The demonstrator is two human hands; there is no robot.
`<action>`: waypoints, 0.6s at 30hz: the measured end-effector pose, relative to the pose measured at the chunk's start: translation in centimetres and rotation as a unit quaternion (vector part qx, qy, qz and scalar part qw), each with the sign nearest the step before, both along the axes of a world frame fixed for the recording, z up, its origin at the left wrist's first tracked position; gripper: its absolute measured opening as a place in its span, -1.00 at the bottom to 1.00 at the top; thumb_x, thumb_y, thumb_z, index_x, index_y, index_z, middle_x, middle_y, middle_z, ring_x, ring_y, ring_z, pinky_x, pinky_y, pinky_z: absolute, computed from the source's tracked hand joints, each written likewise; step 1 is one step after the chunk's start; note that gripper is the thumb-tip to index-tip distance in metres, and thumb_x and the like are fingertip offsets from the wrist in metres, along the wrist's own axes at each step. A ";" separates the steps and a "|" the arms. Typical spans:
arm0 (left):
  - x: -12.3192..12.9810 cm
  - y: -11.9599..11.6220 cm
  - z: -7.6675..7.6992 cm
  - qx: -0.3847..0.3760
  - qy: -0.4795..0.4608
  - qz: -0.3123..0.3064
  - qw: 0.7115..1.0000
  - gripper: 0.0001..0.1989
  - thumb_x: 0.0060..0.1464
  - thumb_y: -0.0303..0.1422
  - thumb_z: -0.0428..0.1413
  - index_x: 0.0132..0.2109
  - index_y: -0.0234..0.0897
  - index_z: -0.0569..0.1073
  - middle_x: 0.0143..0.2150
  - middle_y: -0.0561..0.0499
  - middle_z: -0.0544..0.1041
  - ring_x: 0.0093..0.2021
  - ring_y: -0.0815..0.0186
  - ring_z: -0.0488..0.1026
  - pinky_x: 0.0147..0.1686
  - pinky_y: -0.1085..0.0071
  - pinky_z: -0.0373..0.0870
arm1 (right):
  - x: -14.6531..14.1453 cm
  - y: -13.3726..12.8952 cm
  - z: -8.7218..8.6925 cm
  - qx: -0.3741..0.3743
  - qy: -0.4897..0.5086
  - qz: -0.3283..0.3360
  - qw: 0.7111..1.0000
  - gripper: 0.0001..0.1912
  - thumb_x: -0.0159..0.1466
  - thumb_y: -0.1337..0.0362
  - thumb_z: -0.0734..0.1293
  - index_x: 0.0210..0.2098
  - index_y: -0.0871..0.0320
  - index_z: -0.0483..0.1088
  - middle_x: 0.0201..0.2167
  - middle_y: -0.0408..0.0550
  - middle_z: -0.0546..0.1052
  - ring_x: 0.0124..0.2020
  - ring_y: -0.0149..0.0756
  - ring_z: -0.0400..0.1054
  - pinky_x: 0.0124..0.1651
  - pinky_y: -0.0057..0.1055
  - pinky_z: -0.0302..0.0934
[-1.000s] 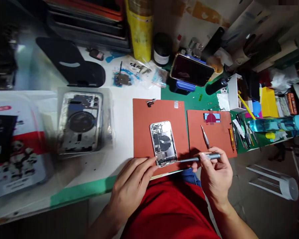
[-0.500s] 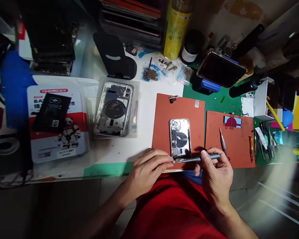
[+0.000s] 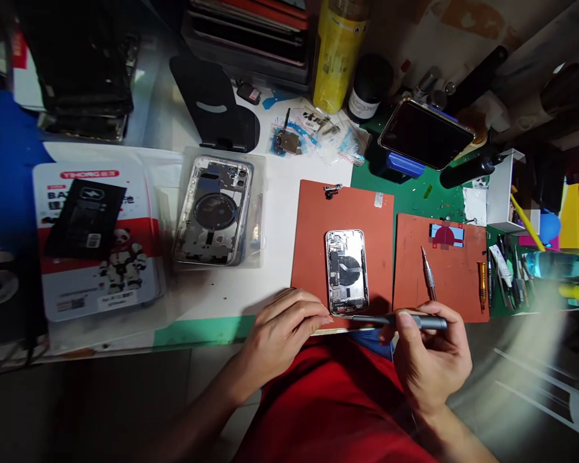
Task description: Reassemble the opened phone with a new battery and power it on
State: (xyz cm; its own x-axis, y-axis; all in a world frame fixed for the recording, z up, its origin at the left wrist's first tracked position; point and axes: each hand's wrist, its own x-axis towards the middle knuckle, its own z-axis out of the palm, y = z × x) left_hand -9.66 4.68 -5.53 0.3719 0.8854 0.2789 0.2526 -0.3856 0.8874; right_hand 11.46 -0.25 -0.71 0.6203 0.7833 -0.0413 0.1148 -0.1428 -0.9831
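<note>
An opened phone (image 3: 350,273), its inner parts bare, lies on a brown-red mat (image 3: 311,225). In my right hand (image 3: 431,360) is a dark grey screwdriver (image 3: 386,320), held almost level, with its thin shaft pointing left along the phone's near edge. My left hand (image 3: 287,331) rests by the phone's near left corner, thumb and fingers pinched together close to the screwdriver's tip. Whatever those fingers hold is too small to make out. A silver screwdriver (image 3: 428,276) lies just beyond my right hand on a second brown-red mat (image 3: 415,244).
Left of the mats lie a second phone housing (image 3: 215,212) and a battery pack (image 3: 87,218) on printed packaging. Small metal parts (image 3: 332,190) sit at the mat's far edge. Behind stand a yellow bottle (image 3: 340,58) and a propped phone (image 3: 425,133). Several tools (image 3: 506,270) lie right.
My right hand has moved right and towards me, drawing the screwdriver back from the phone's near edge. The left hand stays pinched by the corner. The whole view has shifted slightly.
</note>
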 end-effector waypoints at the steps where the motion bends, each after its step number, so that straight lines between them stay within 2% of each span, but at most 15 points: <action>1: 0.0 0.0 0.0 -0.001 0.000 -0.002 1.000 -0.88 0.34 -0.55 0.23 -0.08 -0.24 0.51 -0.22 0.05 0.61 -0.21 0.37 0.56 -0.15 0.43 0.50 | -0.1 -0.2 0.1 0.012 -0.016 0.003 1.000 -0.64 0.22 0.29 0.63 -0.12 0.07 0.43 -0.46 -0.20 0.67 -0.65 -0.29 0.53 -0.58 -0.42 0.46; 7: -0.1 0.1 -0.1 0.003 -0.008 -0.011 1.000 -0.88 0.33 -0.56 0.23 -0.07 -0.27 0.52 -0.22 0.03 0.61 -0.21 0.36 0.56 -0.15 0.43 0.51 | -0.6 -0.3 0.2 0.041 -0.043 0.047 0.997 -0.66 0.25 0.38 0.60 -0.10 0.08 0.44 -0.40 -0.18 0.70 -0.62 -0.27 0.57 -0.53 -0.39 0.54; 18: 0.0 0.3 0.0 -0.001 -0.026 -0.006 1.000 -0.87 0.32 -0.58 0.24 -0.10 -0.27 0.53 -0.24 0.04 0.62 -0.23 0.38 0.56 -0.17 0.46 0.50 | -0.3 -0.6 0.2 0.076 -0.078 0.054 0.993 -0.63 0.22 0.47 0.59 -0.07 0.10 0.47 -0.37 -0.18 0.69 -0.53 -0.24 0.64 -0.46 -0.44 0.58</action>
